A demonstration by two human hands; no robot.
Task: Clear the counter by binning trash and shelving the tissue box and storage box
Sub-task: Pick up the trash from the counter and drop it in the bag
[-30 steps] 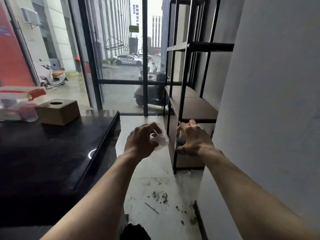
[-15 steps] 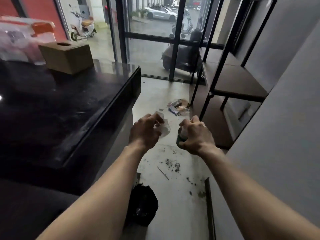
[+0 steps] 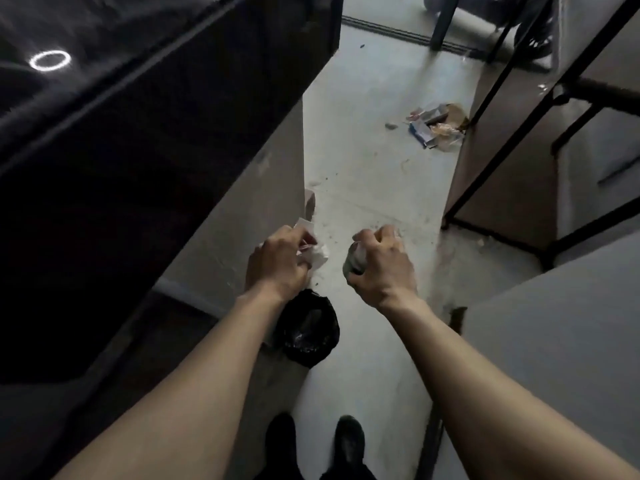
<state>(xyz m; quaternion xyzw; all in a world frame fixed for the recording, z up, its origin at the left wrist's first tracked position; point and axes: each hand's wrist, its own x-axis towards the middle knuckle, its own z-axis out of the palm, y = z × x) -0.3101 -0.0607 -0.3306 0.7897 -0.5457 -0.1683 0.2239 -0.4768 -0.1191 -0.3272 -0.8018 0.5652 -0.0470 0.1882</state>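
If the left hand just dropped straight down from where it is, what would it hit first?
Probably the black bin bag on the floor: the left hand, closed on crumpled paper, looks to hang just over its far edge. Depth is hard to judge, so it might meet bare floor.

Left hand (image 3: 277, 263): closed in a grip on crumpled white paper (image 3: 317, 256), held above the floor just beyond the bin.
Right hand (image 3: 381, 265): fist closed around a small greyish object (image 3: 355, 259); its kind cannot be told.
Bin (image 3: 306, 329): lined with a black bag, standing on the floor against the base of the surface, partly under the left wrist.
Surface (image 3: 104, 81): glossy black top at upper left, bearing a ring-shaped light reflection.
Floor (image 3: 363, 168): pale concrete with specks of dirt.
Litter pile (image 3: 436, 128): papers and wrappers on the floor beside the shelf frame.
Shelf (image 3: 519, 133): black metal frame at right.
Shoes (image 3: 315, 441): two dark toes at the lower edge.
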